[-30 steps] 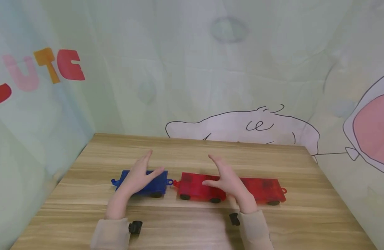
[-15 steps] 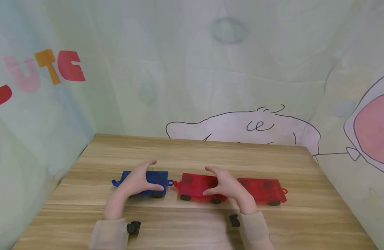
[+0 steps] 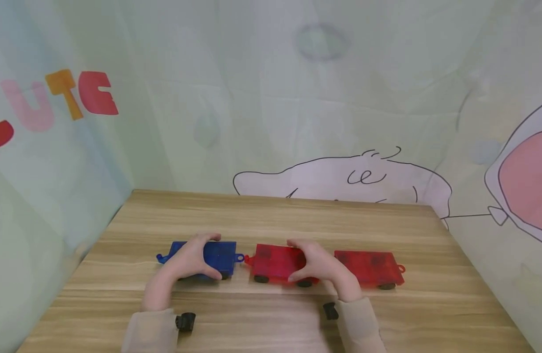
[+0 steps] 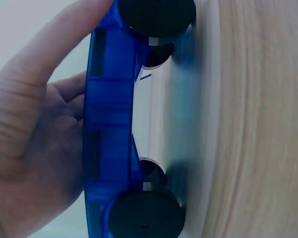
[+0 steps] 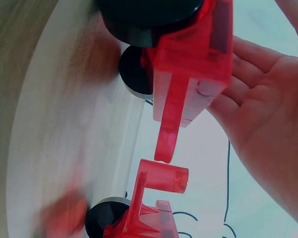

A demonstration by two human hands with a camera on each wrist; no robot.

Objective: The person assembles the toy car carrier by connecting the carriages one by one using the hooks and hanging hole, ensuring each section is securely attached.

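Three flat toy train cars stand on their wheels in a row. My left hand (image 3: 191, 257) grips the blue car (image 3: 219, 257) across its width, fingers over the far edge and thumb at the near side. In the left wrist view my thumb lies along the blue body (image 4: 109, 114). The middle red car (image 3: 272, 264) is held the same way by my right hand (image 3: 317, 262). The blue car's ring (image 3: 240, 258) sits right at the red hook (image 3: 247, 260). In the right wrist view, the middle car's tab (image 5: 167, 144) lies just off the other red car's hook post (image 5: 164, 177).
The right-hand red car (image 3: 370, 269) stands beyond my right hand, partly hidden by it, its ring (image 3: 401, 268) facing right. The wood-grain table (image 3: 271, 318) ends at a printed cloth backdrop (image 3: 187, 98) at the back and both sides.
Both hands have come down and their fingers and thumbs have closed in around the blue car and the middle red car. The cars stay in place.
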